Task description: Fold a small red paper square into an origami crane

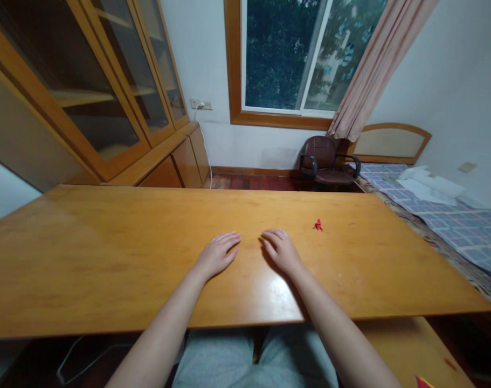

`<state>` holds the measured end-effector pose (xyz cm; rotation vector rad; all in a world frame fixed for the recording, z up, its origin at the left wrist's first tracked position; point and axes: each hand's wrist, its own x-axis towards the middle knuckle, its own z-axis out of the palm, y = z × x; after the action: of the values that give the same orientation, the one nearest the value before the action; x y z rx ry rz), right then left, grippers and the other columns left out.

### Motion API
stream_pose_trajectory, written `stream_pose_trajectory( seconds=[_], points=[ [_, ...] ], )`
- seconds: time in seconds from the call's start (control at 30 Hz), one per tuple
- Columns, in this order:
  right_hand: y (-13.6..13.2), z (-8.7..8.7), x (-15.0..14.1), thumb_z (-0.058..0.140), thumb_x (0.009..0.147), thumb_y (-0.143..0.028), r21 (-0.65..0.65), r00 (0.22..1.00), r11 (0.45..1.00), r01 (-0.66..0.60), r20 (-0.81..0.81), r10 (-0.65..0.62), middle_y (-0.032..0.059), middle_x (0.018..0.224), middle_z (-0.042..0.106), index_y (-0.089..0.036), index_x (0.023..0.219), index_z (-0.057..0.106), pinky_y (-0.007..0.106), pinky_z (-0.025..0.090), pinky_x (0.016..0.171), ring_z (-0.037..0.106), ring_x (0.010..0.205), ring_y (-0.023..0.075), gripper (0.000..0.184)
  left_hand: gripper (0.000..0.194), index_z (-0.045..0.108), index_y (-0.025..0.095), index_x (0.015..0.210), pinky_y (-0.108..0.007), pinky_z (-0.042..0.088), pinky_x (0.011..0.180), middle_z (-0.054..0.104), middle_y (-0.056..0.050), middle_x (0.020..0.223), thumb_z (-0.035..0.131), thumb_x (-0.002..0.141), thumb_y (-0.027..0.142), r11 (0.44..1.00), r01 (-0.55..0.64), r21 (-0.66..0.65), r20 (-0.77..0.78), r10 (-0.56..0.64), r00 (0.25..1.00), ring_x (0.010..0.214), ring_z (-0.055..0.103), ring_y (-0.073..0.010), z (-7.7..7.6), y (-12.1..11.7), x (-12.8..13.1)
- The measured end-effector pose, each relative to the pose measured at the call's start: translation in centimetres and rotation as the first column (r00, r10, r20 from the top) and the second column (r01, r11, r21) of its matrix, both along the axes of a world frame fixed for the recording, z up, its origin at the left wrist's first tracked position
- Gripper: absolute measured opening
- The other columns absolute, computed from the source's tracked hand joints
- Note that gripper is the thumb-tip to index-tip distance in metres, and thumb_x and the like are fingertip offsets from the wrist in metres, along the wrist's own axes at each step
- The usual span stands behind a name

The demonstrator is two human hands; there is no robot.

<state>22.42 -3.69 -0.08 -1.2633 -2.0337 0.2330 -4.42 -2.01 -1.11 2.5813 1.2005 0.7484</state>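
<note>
My left hand (218, 254) rests palm down on the wooden table (108, 258), fingers stretched out and thumb apart, holding nothing. Facing it across a narrow gap, my right hand (282, 250) is over the tabletop with its fingers gently bent and the thumb apart; nothing shows in it. A small red thing (318, 225) with pointed ends, perhaps folded paper, lies on the table to the right of my right hand. Neither hand touches it.
A glass-doored cabinet (108, 145) stands at the left. Beyond the table are a dark swivel chair (324, 161) and a window (277, 54); a bed (451, 215) is on the right. A pulled-out drawer or lower board (407, 345) with a red-yellow piece (423, 382) shows at lower right.
</note>
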Motion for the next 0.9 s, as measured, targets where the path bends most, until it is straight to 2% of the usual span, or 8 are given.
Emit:
stream_pose_trajectory(
  seconds=[0.07,0.17,0.23,0.33,0.43,0.57,0.7,0.9],
  points=[
    [0.9,-0.4,1.8,0.049,0.092,-0.027,0.042,0.983,0.988,0.146,-0.121,-0.14,0.0108,0.104,0.069,-0.02,0.108,0.07,0.041,0.046,0.092,0.059,0.1,0.0247,0.027,0.029,0.068,0.023,0.116,-0.045,0.044,0.108,0.067,-0.006,0.124,0.049,0.093,0.027,1.0,-0.02,0.008,0.058,0.019,0.998,0.121,0.058,-0.0226,-0.2,0.2,-0.2],
    [2.2,-0.6,5.8,0.048,0.09,-0.028,0.033,0.901,0.923,0.384,-0.229,-0.368,0.0118,0.096,0.068,-0.016,0.099,0.071,0.04,0.048,0.084,0.06,0.09,0.0248,0.028,0.024,0.071,0.022,0.105,-0.045,0.048,0.103,0.071,-0.007,0.116,0.051,0.092,0.024,0.999,-0.032,0.014,0.118,0.03,0.993,0.113,0.062,-0.0223,-0.1,0.4,-0.2],
    [2.8,-0.6,9.1,0.048,0.088,-0.03,0.016,0.836,0.859,0.512,-0.24,-0.494,0.0116,0.093,0.067,-0.015,0.099,0.071,0.04,0.048,0.083,0.06,0.084,0.0238,0.03,0.023,0.072,0.022,0.101,-0.044,0.05,0.1,0.072,-0.007,0.112,0.051,0.092,0.023,0.999,-0.032,0.017,0.141,0.029,0.99,0.109,0.064,-0.0221,0.0,0.4,-0.1],
    [3.4,-0.7,13.6,0.047,0.086,-0.033,0.003,0.78,0.796,0.606,-0.201,-0.593,0.0123,0.095,0.063,-0.015,0.102,0.072,0.04,0.048,0.084,0.059,0.083,0.0232,0.035,0.022,0.073,0.022,0.097,-0.045,0.051,0.097,0.072,-0.006,0.11,0.051,0.091,0.021,0.999,-0.036,0.019,0.155,0.032,0.987,0.106,0.064,-0.0222,0.0,0.5,0.0],
    [4.0,-1.0,16.6,0.052,0.082,-0.036,-0.046,0.792,0.803,0.594,-0.141,-0.594,0.0135,0.103,0.06,-0.015,0.108,0.072,0.04,0.049,0.086,0.06,0.082,0.0224,0.039,0.022,0.073,0.022,0.097,-0.045,0.051,0.097,0.072,-0.006,0.109,0.052,0.091,0.021,0.999,-0.041,0.021,0.159,0.037,0.987,0.105,0.064,-0.0221,-0.1,0.5,-0.1],
    [5.3,-1.5,18.2,0.056,0.08,-0.034,-0.233,0.843,0.843,0.484,-0.132,-0.521,0.0141,0.106,0.065,-0.013,0.121,0.065,0.04,0.05,0.087,0.064,0.085,0.0231,0.047,0.021,0.073,0.022,0.095,-0.043,0.052,0.095,0.073,-0.006,0.108,0.052,0.091,0.021,0.999,-0.05,0.011,0.167,0.047,0.985,0.104,0.064,-0.0217,-0.1,0.6,-0.2],
    [6.1,-1.5,17.9,0.059,0.077,-0.03,-0.321,0.839,0.822,0.471,-0.127,-0.53,0.0109,0.097,0.07,-0.014,0.117,0.066,0.039,0.049,0.086,0.066,0.09,0.0242,0.044,0.022,0.073,0.022,0.095,-0.043,0.052,0.094,0.073,-0.006,0.107,0.051,0.09,0.02,0.998,-0.062,-0.008,0.178,0.063,0.982,0.103,0.064,-0.0213,-0.2,0.6,-0.2],
    [5.7,-1.1,15.7,0.061,0.075,-0.036,-0.38,0.786,0.804,0.456,-0.251,-0.565,0.0089,0.083,0.072,-0.013,0.105,0.07,0.037,0.051,0.077,0.068,0.076,0.0225,0.039,0.023,0.073,0.021,0.094,-0.043,0.052,0.094,0.073,-0.006,0.106,0.05,0.091,0.022,0.998,-0.064,-0.016,0.191,0.066,0.979,0.102,0.065,-0.0212,-0.1,0.6,-0.2]
  ],
)
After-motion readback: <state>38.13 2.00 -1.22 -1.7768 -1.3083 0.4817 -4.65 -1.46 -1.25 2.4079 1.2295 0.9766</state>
